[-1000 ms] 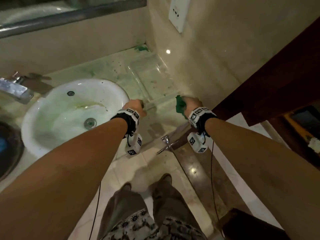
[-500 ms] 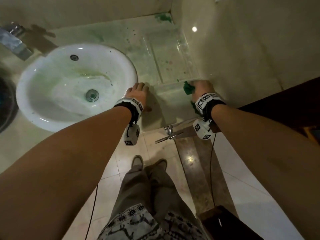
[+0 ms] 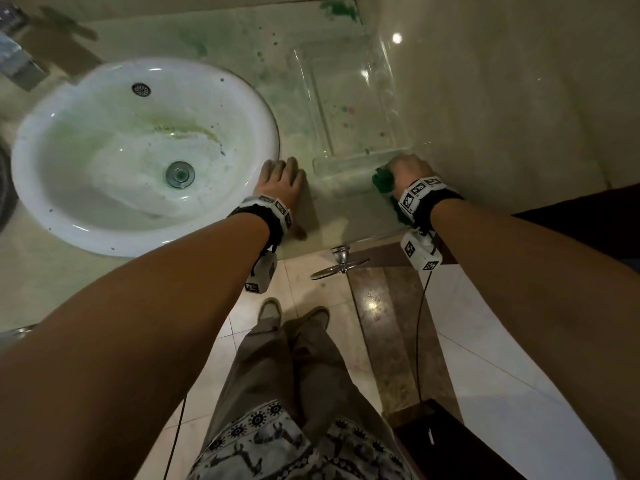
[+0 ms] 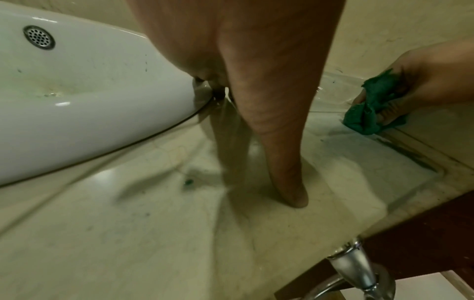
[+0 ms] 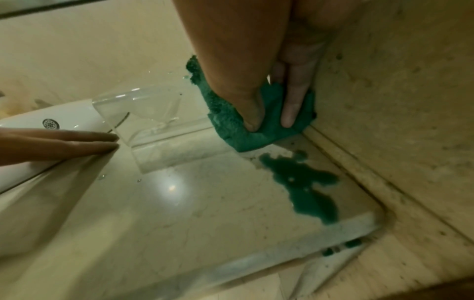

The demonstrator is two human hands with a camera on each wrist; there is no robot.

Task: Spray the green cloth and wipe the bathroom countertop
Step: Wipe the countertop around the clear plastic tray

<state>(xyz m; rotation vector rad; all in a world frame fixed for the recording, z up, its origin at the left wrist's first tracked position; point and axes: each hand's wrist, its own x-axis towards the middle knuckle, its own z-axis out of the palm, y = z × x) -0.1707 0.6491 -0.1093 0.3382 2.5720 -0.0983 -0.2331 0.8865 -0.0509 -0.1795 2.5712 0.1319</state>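
Observation:
The green cloth (image 5: pixel 259 125) is bunched under my right hand (image 3: pixel 407 169), whose thumb and fingers curl round it and press it onto the pale stone countertop (image 3: pixel 346 216) at the corner by the right wall. The same cloth (image 4: pixel 369 105) shows in the left wrist view, and as a green edge (image 3: pixel 382 180) in the head view. My left hand (image 3: pixel 282 183) lies flat on the countertop beside the basin, fingers straight, holding nothing. A green wet patch (image 5: pixel 305 184) sits on the countertop just in front of the cloth. No spray bottle is in view.
A white round basin (image 3: pixel 69 133) fills the left of the countertop. A clear tray (image 3: pixel 349 109) lies along the right wall, just beyond the cloth. A chrome fitting (image 3: pixel 341 261) sticks out below the counter's front edge. Green stains (image 3: pixel 337 10) mark the back corner.
My head has tilted further down, so the counter fills more of the view. The left hand went from holding the tray's edge to lying flat beside the basin. The right hand lowered the cloth onto the counter.

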